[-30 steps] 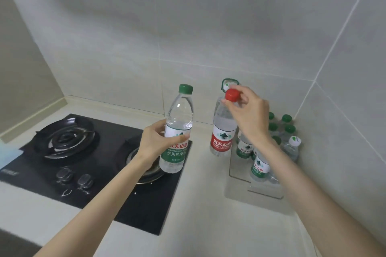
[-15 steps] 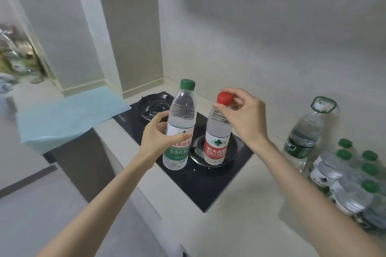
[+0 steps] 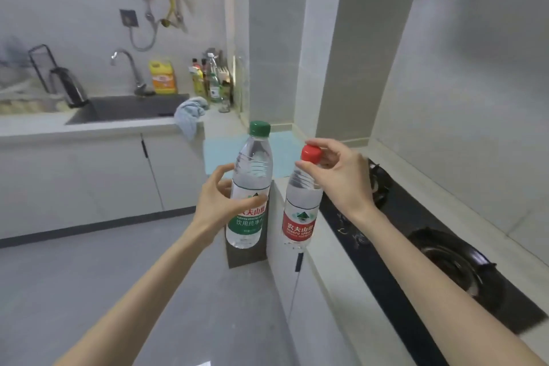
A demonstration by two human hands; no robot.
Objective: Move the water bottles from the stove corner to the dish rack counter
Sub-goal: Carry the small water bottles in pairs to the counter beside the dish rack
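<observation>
The kitchen is pale-tiled. In the head view, a dark rectangular sink (image 3: 127, 108) sits in a light worktop (image 3: 89, 128) along the far wall, with a chrome tap (image 3: 127, 67) behind it and a crumpled blue cloth (image 3: 190, 116) at its right end. Left of the sink stands a blurred dark wire frame (image 3: 40, 61), probably the dish rack. Well to the right of the sink, across grey floor (image 3: 89, 291), runs the black glass gas stove (image 3: 416, 246).

Both bottles are in the air, nearer than the sink and to its right. They are upright and side by side, just apart. The left hand (image 3: 218, 205) has its grip clamped round the middle of the clear plastic water bottle with a green cap and green label (image 3: 255, 163), thumb across the label. The right hand (image 3: 341, 180) pinches the clear plastic water bottle with a red cap and red label (image 3: 300, 217) at its cap from above, so it hangs from the fingertips.

The rack side of the sink lies ahead and to the left of both grips, and the left hand is nearer. Both forearms reach forward, the right wrist bent downward. The cap pinch looks the weaker hold for the carry.
</observation>
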